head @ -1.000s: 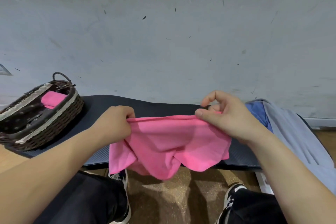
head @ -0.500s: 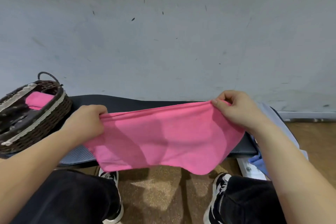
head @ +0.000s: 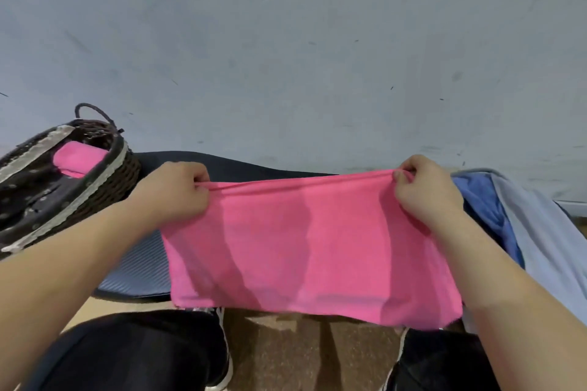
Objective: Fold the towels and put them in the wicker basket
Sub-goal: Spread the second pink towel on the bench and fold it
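A pink towel (head: 305, 244) hangs stretched flat in the air in front of me. My left hand (head: 176, 192) pinches its upper left corner and my right hand (head: 424, 190) pinches its upper right corner, so the top edge runs taut between them. The towel's lower edge hangs over the front of the dark mat (head: 136, 270). A dark wicker basket (head: 104, 181) with a pale trim stands at the left on the mat. Inside it lies a folded pink towel (head: 77, 157).
At the right, a blue towel (head: 482, 200) and a light blue-grey cloth (head: 546, 251) lie on the mat's end. A grey wall (head: 292, 57) rises close behind the mat. My knees in black trousers (head: 133, 352) and shoes sit below on a brown floor.
My hands have moved apart and spread the bunched pink towel out into a flat, taut sheet. The view has shifted slightly, so the basket sits differently at the left.
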Motion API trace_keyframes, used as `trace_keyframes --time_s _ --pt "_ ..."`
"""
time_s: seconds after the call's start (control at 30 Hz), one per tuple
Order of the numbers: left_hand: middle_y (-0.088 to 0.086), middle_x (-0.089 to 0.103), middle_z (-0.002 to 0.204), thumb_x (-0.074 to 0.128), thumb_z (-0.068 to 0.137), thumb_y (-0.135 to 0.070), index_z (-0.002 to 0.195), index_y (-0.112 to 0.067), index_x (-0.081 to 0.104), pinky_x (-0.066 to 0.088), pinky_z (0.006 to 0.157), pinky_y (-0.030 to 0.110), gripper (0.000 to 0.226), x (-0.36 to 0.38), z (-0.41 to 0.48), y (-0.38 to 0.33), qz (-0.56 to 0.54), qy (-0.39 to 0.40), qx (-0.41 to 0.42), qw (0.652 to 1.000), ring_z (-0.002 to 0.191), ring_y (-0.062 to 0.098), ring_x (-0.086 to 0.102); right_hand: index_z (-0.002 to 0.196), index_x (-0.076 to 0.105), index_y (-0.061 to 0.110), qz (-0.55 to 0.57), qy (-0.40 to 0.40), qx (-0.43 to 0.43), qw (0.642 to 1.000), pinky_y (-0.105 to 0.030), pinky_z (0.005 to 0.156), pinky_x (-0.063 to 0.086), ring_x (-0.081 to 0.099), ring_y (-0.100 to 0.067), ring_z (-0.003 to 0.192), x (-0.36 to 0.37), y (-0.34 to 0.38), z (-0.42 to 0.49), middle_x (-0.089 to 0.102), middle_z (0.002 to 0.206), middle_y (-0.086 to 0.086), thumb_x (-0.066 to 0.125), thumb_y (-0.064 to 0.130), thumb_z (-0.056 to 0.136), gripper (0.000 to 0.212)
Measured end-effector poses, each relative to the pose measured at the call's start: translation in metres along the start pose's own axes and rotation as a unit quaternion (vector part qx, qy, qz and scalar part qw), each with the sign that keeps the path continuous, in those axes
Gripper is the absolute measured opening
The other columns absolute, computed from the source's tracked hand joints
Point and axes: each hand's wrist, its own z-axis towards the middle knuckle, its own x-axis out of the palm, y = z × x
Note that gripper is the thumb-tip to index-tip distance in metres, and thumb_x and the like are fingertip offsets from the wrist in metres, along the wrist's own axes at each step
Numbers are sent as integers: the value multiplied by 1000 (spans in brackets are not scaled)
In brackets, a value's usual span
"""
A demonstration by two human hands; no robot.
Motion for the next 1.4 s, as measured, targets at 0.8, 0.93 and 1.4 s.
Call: trace_keyframes --time_s 0.8,0.93,1.4 --pt "2 55 132 52 98 -45 130 -18 58 51 91 42 42 75 -3 12 96 104 -1 990 122 28 54 157 39 27 -109 309 -211 921 -39 128 17 18 -27 157 104 54 -39 26 168 -15 62 58 93 75" --pt "1 57 118 42 104 -43 113 -18 62 45 75 38 34 77 15 10 142 41 -3 989 114 27 55 156 41 29 -92 268 -215 934 -41 128 17 17 -27 157 111 69 -30 26 168 -12 52 72 83 85" --pt "10 16 171 51 92 -58 152 -19 37 21 124 53 73 92 53 34 84 18 -36 996 157 33 12 160 23 40 -151 274 -174 934 -55 126 8 3 -26 158 140 96 -21 11 169 -3 55 83 80 95"
